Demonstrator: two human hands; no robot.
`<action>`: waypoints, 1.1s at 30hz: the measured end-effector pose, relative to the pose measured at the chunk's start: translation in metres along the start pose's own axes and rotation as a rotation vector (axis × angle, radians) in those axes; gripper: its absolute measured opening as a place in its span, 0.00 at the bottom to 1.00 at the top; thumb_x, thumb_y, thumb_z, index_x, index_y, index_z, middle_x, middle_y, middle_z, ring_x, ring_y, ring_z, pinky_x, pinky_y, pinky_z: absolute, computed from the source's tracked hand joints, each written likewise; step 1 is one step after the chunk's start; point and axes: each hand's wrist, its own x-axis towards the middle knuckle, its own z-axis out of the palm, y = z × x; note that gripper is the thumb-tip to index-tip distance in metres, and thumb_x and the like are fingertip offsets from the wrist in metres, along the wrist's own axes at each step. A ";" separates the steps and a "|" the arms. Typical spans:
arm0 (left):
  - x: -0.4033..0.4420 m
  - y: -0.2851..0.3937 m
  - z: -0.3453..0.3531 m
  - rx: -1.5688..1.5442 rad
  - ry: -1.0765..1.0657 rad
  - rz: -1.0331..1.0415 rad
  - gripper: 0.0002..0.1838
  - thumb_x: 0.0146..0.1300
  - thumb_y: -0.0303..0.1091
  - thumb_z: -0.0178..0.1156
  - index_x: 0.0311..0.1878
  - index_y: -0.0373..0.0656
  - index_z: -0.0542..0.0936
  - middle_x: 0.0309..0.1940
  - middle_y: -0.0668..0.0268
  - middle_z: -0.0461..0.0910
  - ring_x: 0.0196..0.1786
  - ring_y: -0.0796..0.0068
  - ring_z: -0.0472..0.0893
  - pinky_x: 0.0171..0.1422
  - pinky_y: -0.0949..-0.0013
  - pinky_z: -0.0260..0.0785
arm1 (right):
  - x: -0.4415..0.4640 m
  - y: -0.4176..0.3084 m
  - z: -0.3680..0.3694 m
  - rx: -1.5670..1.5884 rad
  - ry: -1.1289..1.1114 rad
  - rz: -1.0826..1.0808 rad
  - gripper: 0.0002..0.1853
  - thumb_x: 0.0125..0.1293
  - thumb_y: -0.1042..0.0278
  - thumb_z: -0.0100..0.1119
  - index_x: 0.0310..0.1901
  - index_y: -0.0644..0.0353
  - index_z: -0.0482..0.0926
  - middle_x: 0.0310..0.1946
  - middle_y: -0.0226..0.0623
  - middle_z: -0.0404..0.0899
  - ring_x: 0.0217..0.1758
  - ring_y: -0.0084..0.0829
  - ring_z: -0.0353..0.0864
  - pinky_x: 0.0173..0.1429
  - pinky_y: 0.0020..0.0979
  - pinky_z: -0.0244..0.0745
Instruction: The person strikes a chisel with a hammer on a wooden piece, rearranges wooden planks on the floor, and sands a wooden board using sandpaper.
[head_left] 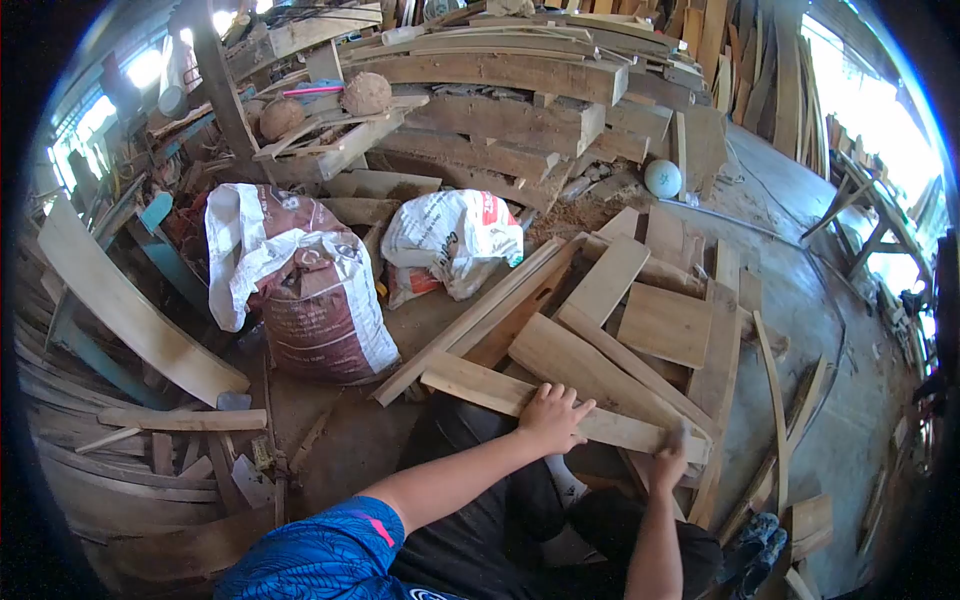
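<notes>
A long narrow wooden plank point(470, 385) lies across in front of my knees, its left end raised above the dark trousers. My left hand point(553, 418) rests over the middle of this plank, fingers bent around its edge. At the plank's right end, my right hand point(670, 460) is closed in a fist and slightly blurred; what sits inside it is hidden. Beyond the hands, a wide board point(585, 370) and a squarish board point(665, 325) lie on a loose heap of timber.
A brown and white sack point(320, 290) stands upright at left, with a white plastic bag point(450, 240) behind it. Thick stacked beams point(500, 115) fill the back. A pale ball point(662, 179) lies near them. Curved wood pieces point(140, 305) crowd the left; loose strips point(775, 410) lie at right.
</notes>
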 end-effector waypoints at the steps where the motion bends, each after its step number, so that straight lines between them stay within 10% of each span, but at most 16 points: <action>1: 0.000 -0.002 0.000 0.002 0.008 -0.001 0.37 0.57 0.63 0.65 0.68 0.58 0.75 0.49 0.60 0.78 0.55 0.60 0.74 0.61 0.55 0.62 | 0.000 -0.005 -0.003 -0.120 0.026 0.044 0.19 0.72 0.69 0.53 0.61 0.67 0.73 0.47 0.56 0.83 0.53 0.51 0.83 0.54 0.43 0.76; 9: 0.003 0.000 -0.004 -0.005 -0.060 -0.040 0.40 0.57 0.63 0.65 0.70 0.52 0.73 0.50 0.60 0.79 0.56 0.61 0.74 0.63 0.55 0.60 | -0.056 -0.051 0.028 -0.011 -0.309 -0.547 0.24 0.70 0.73 0.53 0.67 0.62 0.70 0.65 0.56 0.72 0.70 0.54 0.70 0.71 0.45 0.66; 11: 0.001 -0.001 -0.003 -0.010 -0.028 -0.022 0.42 0.57 0.63 0.64 0.71 0.50 0.71 0.50 0.60 0.79 0.56 0.60 0.74 0.63 0.55 0.60 | -0.020 0.000 0.035 0.376 -0.328 -0.275 0.23 0.71 0.71 0.54 0.67 0.61 0.70 0.62 0.52 0.76 0.62 0.49 0.79 0.65 0.45 0.73; 16: 0.000 0.001 -0.002 -0.004 -0.021 0.010 0.46 0.57 0.58 0.67 0.74 0.47 0.64 0.53 0.59 0.77 0.58 0.59 0.73 0.63 0.54 0.60 | -0.002 -0.001 0.010 -0.182 0.064 -0.217 0.18 0.69 0.74 0.52 0.60 0.61 0.77 0.46 0.48 0.84 0.51 0.44 0.84 0.53 0.37 0.78; 17: 0.002 0.001 -0.006 0.011 -0.064 -0.018 0.46 0.56 0.57 0.68 0.74 0.46 0.64 0.54 0.58 0.77 0.59 0.59 0.74 0.63 0.53 0.60 | -0.022 -0.018 0.018 0.104 -0.039 -0.191 0.22 0.67 0.75 0.53 0.63 0.60 0.75 0.46 0.48 0.84 0.48 0.45 0.84 0.52 0.40 0.77; 21: 0.011 0.003 0.006 0.071 -0.158 -0.070 0.45 0.53 0.50 0.70 0.73 0.46 0.65 0.53 0.58 0.79 0.58 0.58 0.76 0.62 0.50 0.63 | -0.061 -0.067 0.024 -0.125 -0.372 -0.751 0.23 0.66 0.74 0.54 0.63 0.66 0.72 0.70 0.48 0.69 0.73 0.46 0.67 0.72 0.43 0.68; 28: 0.000 0.005 -0.016 -0.076 0.031 0.087 0.46 0.50 0.59 0.71 0.70 0.48 0.69 0.53 0.60 0.74 0.60 0.60 0.72 0.67 0.53 0.58 | 0.003 0.001 -0.017 -0.301 0.011 0.100 0.13 0.71 0.61 0.51 0.46 0.61 0.79 0.36 0.57 0.83 0.41 0.59 0.82 0.42 0.58 0.76; 33: 0.007 0.013 -0.010 -0.178 0.034 0.142 0.50 0.49 0.60 0.71 0.73 0.47 0.65 0.61 0.59 0.69 0.65 0.58 0.68 0.68 0.53 0.59 | -0.067 -0.062 0.036 -0.077 -0.272 -0.592 0.18 0.61 0.69 0.58 0.53 0.64 0.76 0.55 0.57 0.78 0.56 0.53 0.79 0.58 0.46 0.78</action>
